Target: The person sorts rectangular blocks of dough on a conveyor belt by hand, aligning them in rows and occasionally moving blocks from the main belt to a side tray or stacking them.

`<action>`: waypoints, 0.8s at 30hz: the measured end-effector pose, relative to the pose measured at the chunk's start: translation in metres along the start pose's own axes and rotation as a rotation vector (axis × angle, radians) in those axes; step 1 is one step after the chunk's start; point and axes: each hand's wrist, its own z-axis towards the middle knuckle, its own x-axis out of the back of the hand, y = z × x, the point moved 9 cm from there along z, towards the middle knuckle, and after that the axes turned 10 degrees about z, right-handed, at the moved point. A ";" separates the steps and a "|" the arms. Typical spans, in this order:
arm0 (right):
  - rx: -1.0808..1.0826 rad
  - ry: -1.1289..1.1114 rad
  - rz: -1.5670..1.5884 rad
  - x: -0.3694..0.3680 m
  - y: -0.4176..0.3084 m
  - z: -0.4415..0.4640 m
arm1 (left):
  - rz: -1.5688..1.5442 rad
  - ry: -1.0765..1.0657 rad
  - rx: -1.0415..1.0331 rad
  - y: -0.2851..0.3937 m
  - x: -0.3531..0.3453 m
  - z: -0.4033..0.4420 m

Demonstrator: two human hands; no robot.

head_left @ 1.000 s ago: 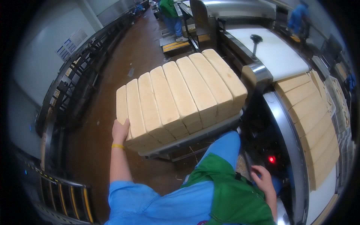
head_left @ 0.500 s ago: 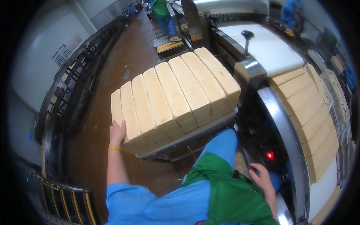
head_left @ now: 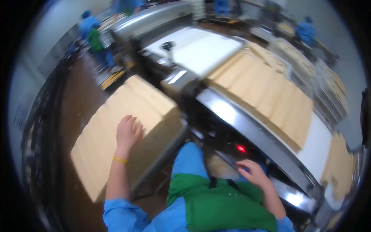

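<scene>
Pale blocks [head_left: 104,125] now have the left hand [head_left: 129,133] nearer their middle.

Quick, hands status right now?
Left hand: open, loosely curled over the pale blocks; contact unclear.
Right hand: open, fingers slightly bent, nothing visible in it.

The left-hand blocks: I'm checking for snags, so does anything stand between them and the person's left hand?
Nothing visible does. The left hand shows directly over the blocks, with no other thing between. The picture is blurred, so whether the fingers touch them is hard to tell.
</scene>
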 end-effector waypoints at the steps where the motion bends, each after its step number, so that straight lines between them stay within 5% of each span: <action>1: 0.036 0.046 -0.002 0.015 -0.001 -0.006 | -0.043 0.000 -0.063 0.022 -0.012 0.016; 6: 0.057 0.423 -0.264 0.133 -0.003 -0.065 | -0.154 0.057 -0.292 0.122 -0.039 0.069; 8: -0.157 0.649 -0.401 0.203 0.011 -0.105 | -0.234 0.115 -0.388 0.156 -0.037 0.075; 12: -0.241 1.146 -0.920 0.345 0.077 -0.241 | -0.406 0.145 -0.633 0.247 -0.030 0.060; 14: -1.073 1.421 -0.704 0.386 0.154 -0.353 | -0.497 0.092 -0.747 0.308 -0.026 0.041; 17: -1.167 1.391 -0.638 0.369 0.146 -0.339 | -0.636 0.027 -0.854 0.370 -0.044 0.025; 24: -0.801 1.350 -0.679 0.318 0.114 -0.252 | -0.861 -0.084 -1.138 0.542 -0.058 0.002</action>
